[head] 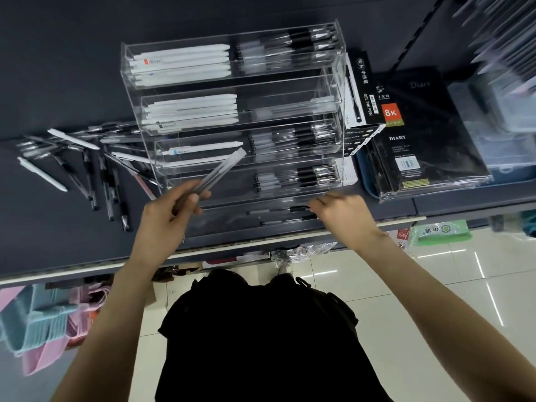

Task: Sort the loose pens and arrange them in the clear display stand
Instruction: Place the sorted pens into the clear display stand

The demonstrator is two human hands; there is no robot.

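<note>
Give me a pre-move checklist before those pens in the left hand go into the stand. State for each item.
1. Left hand grips the bundle of pens: ok.
2. Bundle tips lie over the clear display stand, not in a tier: ok.
3. Right hand pinches a black pen in the front tier: ok.
4. Front tier has room on its left half: ok.
5. Bundle pens all one kind: cannot tell, blurred.
6. Loose pens remain left of the stand: not ok, sorting unfinished.
</note>
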